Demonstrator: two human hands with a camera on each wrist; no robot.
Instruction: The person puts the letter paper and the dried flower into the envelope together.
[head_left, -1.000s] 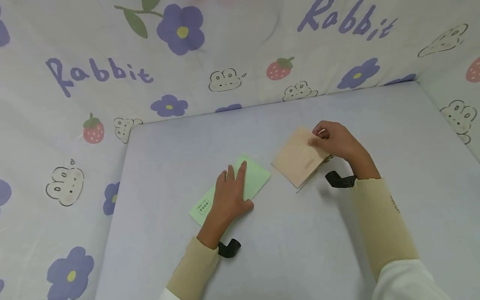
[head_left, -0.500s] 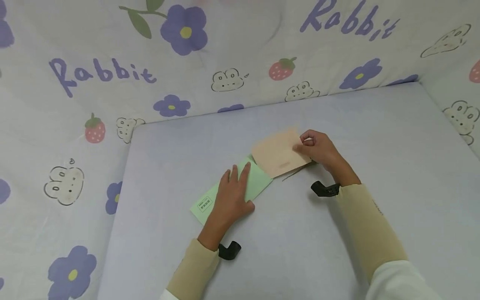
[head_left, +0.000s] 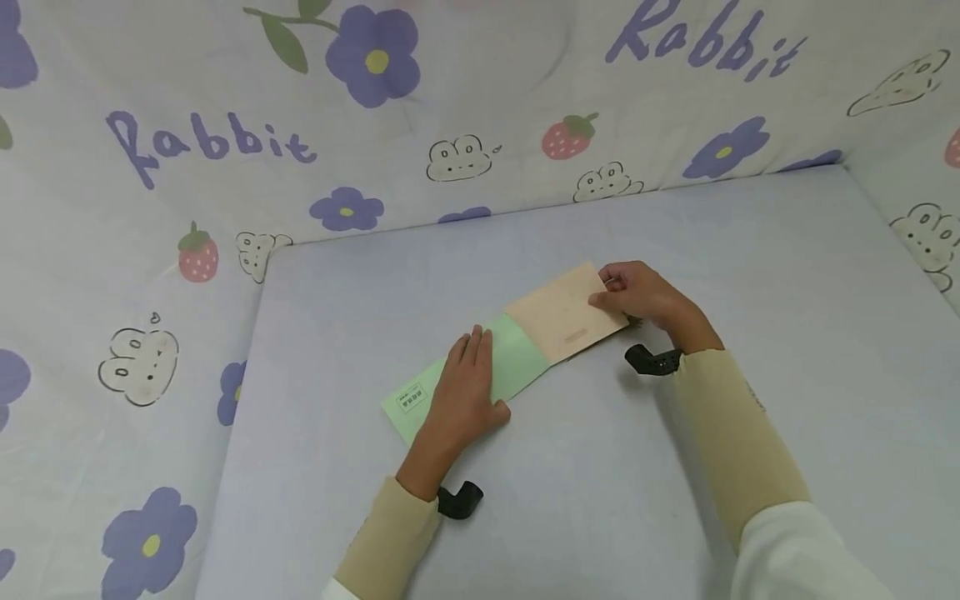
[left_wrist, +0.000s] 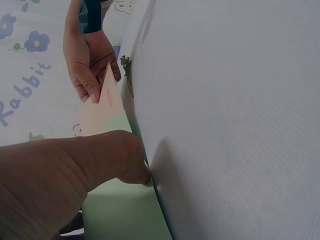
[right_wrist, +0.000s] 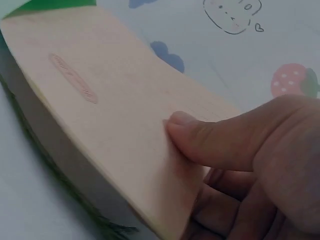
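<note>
A light green paper envelope with a small printed box lies slanted on the table. My left hand rests flat on it, fingers straight, thumb near its front edge. My right hand pinches the outer end of a peach paper card, thumb on top and other fingers curled beneath. In the right wrist view, the envelope's green edge overlaps the card's far end; how deep the card reaches is hidden. A thin dried green sprig shows beneath the card, mostly covered.
The white tabletop meets a fabric backdrop printed with rabbits, flowers and strawberries at the back and sides. Each wrist carries a beige sleeve with a black mount sticking out toward the table.
My right hand has brought the peach card left and turned it in line with the envelope, its end now meeting the green edge. The left hand stays put, its fingers drawn together.
</note>
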